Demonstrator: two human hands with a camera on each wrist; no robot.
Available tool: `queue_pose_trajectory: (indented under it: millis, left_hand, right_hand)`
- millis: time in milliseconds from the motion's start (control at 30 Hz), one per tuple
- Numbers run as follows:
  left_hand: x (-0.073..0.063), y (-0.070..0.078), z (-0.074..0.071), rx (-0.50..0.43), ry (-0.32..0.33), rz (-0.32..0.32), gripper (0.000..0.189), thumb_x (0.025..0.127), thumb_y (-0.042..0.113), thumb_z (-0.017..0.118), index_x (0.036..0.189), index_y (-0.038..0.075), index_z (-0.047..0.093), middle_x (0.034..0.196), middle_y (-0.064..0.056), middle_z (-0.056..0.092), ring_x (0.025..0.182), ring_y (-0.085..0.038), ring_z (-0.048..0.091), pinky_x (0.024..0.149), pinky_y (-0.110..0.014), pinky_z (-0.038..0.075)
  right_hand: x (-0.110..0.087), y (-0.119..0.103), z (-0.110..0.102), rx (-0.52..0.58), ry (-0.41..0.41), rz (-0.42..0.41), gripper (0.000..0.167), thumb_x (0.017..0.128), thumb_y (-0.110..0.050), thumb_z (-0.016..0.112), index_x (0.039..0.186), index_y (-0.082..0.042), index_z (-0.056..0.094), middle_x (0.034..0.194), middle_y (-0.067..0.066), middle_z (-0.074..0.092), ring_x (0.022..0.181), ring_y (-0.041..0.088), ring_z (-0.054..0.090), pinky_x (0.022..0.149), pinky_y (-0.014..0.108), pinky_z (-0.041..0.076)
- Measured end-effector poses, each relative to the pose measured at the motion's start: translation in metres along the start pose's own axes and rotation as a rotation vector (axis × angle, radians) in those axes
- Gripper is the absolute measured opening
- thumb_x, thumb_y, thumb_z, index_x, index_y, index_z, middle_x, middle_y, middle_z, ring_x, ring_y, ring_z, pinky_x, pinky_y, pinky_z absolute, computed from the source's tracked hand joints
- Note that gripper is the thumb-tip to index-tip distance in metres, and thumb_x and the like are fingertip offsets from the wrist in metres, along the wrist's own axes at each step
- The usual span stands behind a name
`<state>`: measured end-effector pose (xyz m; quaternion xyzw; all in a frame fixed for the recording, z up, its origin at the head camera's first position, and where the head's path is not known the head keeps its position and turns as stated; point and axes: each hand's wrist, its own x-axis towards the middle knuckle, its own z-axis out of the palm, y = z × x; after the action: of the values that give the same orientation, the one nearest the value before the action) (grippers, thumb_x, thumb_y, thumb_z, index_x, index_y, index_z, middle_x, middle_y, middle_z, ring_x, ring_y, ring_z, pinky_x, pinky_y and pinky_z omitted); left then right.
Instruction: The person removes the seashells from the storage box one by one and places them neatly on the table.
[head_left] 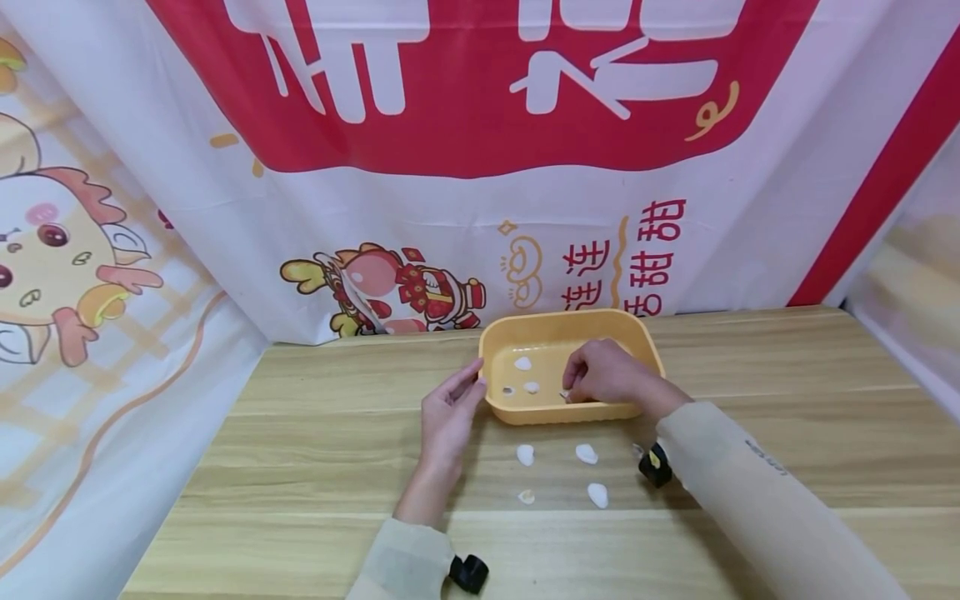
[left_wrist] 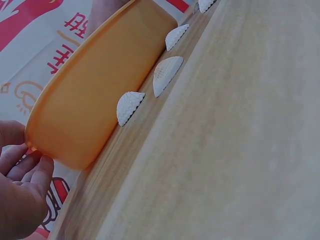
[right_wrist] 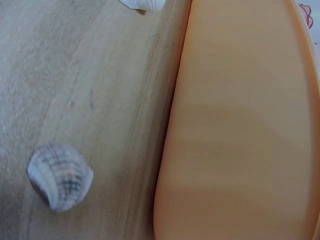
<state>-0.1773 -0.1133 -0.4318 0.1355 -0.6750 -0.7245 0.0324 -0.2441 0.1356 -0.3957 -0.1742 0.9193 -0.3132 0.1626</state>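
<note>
A yellow plastic basin stands on the wooden table, with several small pale seashells inside, among them a white seashell. My left hand holds the basin's left end, fingers at the rim and the thumb close to the outer wall. Down inside the basin, my right hand has its fingers curled and pinches a small whitish shell, mostly hidden by the fingertips. The right wrist view shows only the basin's outer wall and shells beside it, with the right hand out of sight.
In front of the basin lie several shells, including a white shell, a longer white shell and a small yellowish shell. Near the right cuff is a brown-striped shell. A printed cloth hangs behind the table.
</note>
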Motion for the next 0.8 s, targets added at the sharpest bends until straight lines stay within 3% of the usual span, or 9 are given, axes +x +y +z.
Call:
queue_pose_trajectory:
  millis: [267, 800]
  left_hand:
    - [-0.0005, -0.0003, 0.0001, 0.004, 0.004, 0.0, 0.035, 0.103, 0.011, 0.072, 0.137, 0.021, 0.074, 0.152, -0.002, 0.066, 0.142, -0.022, 0.061, 0.114, -0.03, 0.058]
    - [-0.0009, 0.0, -0.0006, -0.009, -0.007, -0.006, 0.035, 0.103, 0.012, 0.072, 0.137, 0.022, 0.073, 0.151, 0.0, 0.067, 0.143, -0.021, 0.061, 0.112, -0.028, 0.058]
  right_hand:
    - [-0.0031, -0.0003, -0.0019, 0.04, -0.014, 0.01, 0.006, 0.09, -0.012, 0.084, 0.093, -0.011, 0.078, 0.086, 0.002, 0.073, 0.082, 0.016, 0.064, 0.075, 0.027, 0.054]
    - [-0.0071, 0.0054, -0.003, 0.209, 0.045, 0.017, 0.009, 0.091, -0.015, 0.082, 0.098, -0.012, 0.078, 0.094, 0.005, 0.077, 0.082, 0.018, 0.066, 0.068, 0.028, 0.057]
